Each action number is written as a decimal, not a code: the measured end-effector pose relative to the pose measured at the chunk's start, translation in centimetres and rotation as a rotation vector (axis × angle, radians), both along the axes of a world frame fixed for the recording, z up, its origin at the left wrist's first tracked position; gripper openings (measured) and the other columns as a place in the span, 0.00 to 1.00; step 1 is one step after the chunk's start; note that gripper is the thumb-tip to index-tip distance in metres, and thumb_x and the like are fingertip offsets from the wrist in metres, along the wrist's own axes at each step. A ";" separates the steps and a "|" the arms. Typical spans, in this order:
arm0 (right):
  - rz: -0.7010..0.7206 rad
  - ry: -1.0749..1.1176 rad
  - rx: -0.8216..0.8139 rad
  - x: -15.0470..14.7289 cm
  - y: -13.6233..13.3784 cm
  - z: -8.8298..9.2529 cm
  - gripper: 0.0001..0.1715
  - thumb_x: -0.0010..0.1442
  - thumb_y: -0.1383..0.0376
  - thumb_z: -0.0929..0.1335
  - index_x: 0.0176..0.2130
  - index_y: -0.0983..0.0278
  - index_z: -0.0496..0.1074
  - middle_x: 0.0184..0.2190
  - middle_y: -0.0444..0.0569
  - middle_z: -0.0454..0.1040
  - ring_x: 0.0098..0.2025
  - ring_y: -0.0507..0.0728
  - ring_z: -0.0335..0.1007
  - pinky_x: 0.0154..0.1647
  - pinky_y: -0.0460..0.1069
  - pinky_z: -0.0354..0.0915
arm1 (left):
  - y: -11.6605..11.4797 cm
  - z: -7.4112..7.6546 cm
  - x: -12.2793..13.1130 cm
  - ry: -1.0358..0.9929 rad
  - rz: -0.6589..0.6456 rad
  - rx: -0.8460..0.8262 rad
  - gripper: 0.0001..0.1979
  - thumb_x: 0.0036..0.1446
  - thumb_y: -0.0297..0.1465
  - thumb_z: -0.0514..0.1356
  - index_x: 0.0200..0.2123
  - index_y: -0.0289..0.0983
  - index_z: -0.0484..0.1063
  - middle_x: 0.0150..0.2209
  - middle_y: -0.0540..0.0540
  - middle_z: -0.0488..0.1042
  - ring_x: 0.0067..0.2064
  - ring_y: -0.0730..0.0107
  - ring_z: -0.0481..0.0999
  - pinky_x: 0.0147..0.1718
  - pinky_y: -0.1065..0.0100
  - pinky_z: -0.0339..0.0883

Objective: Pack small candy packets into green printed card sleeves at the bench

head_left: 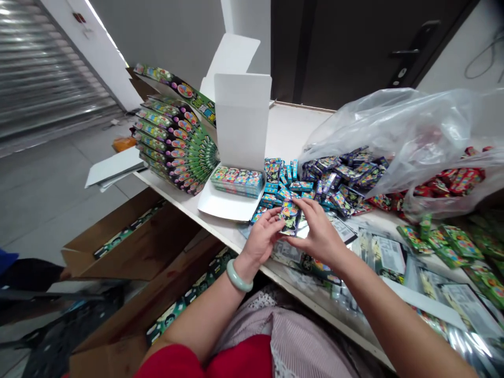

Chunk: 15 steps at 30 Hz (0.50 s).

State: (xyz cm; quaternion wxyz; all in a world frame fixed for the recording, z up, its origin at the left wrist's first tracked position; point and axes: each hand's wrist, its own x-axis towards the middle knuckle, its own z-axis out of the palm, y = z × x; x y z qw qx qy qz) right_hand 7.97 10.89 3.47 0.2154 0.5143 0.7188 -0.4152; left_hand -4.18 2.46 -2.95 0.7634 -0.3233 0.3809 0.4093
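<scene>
**Head view: both hands pinch one small printed box at the table's near side.**

The left hand (pixel 260 236) and right hand (pixel 318 231) hold the small dark printed box (pixel 290 218) between fingers and thumbs, fingers partly spread. Just ahead of the hands lies a heap of similar boxes (pixel 315 181), touching an open white carton (pixel 240 121) with a stacked row inside. Farther right sits a clear plastic bag (pixel 394 142); farther left, fanned green packets (pixel 175 144) stand on the white table (pixel 287 131).

Dark packet (pixel 290 218) with colourful circles, pale green bangle (pixel 239 275), red top (pixel 236 359), pink-striped cloth (pixel 295 341)
</scene>
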 end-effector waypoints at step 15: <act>-0.037 -0.171 0.196 6.3 2.6 7.8 0.40 0.51 0.60 0.73 0.60 0.60 0.60 0.54 0.57 0.64 0.57 0.65 0.60 0.57 0.62 0.62 | -0.6 0.2 2.5 0.186 -0.537 0.851 0.36 0.54 0.35 0.65 0.64 0.41 0.55 0.56 0.38 0.66 0.56 0.54 0.68 0.56 0.51 0.62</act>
